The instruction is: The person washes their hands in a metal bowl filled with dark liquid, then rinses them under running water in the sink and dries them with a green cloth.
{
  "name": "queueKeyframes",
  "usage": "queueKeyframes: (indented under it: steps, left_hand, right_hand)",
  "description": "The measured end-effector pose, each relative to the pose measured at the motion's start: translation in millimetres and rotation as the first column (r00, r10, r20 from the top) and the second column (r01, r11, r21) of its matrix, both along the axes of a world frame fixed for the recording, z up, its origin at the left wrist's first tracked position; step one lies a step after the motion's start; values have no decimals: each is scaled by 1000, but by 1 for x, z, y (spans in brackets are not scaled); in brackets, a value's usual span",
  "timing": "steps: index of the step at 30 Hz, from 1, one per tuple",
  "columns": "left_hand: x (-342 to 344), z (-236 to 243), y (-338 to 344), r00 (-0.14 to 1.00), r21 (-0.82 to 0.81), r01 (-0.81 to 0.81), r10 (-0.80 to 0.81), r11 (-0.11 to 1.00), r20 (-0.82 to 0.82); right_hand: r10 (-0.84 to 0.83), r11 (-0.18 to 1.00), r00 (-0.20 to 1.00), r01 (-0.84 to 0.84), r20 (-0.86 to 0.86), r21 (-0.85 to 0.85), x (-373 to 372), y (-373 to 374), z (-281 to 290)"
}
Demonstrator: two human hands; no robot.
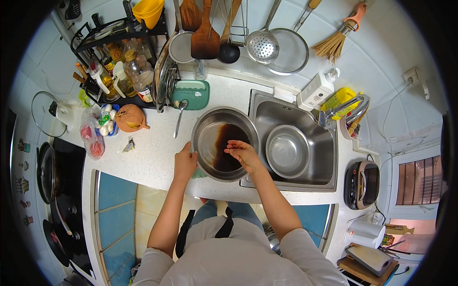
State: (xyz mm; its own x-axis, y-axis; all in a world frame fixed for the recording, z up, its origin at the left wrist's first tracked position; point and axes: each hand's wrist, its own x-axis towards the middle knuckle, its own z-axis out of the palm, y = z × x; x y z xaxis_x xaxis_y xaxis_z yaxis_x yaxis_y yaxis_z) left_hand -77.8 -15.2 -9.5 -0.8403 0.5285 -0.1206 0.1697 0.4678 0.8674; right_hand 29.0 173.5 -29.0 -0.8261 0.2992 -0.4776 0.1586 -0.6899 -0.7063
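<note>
A wide stainless-steel basin (204, 138) stands on the white counter, close to the sink's left edge. A dark brown patch, liquid or stain I cannot tell, spreads over the right half of its bottom. My left hand (185, 162) grips the basin's left rim, thumb on the near side. Over the basin's inside, my right hand (242, 155) hovers with its fingertips pinched together; whatever is between them is hidden or too small to name. A metal spoon (180, 117) lies behind the basin to the left.
The sink (319, 162) on the right holds a smaller metal bowl (287, 151). A faucet (341, 112), a white pump bottle (317, 90) and a yellow bottle (341, 101) stand behind it. A green tray (193, 90), pot lids and an onion-shaped brown object (131, 118) sit left.
</note>
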Motion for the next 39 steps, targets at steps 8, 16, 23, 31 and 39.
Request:
queueKeyframes:
  steps: [8, 16, 23, 31, 39]
  left_hand:
    - [1, 7, 1, 1000, -6, -3, 4, 1000, 23]
    - [1, 12, 1, 999, 2, -5, 5, 1000, 43]
    - [2, 12, 1, 999, -6, -7, 8, 1000, 44]
    - [2, 8, -1, 1000, -31, -1, 1, 1000, -7]
    - [3, 7, -2, 1000, -13, -5, 5, 1000, -13]
  right_hand:
    - [22, 999, 998, -25, 62, 33, 2, 8, -3]
    - [2, 998, 998, 2, 68, -65, 4, 12, -1]
    - [8, 999, 998, -10, 66, 37, 5, 13, -7]
    - [50, 990, 981, -73, 188, 118, 5, 10, -6]
    - [83, 780, 951, -248, 297, 575, -1, 8, -16]
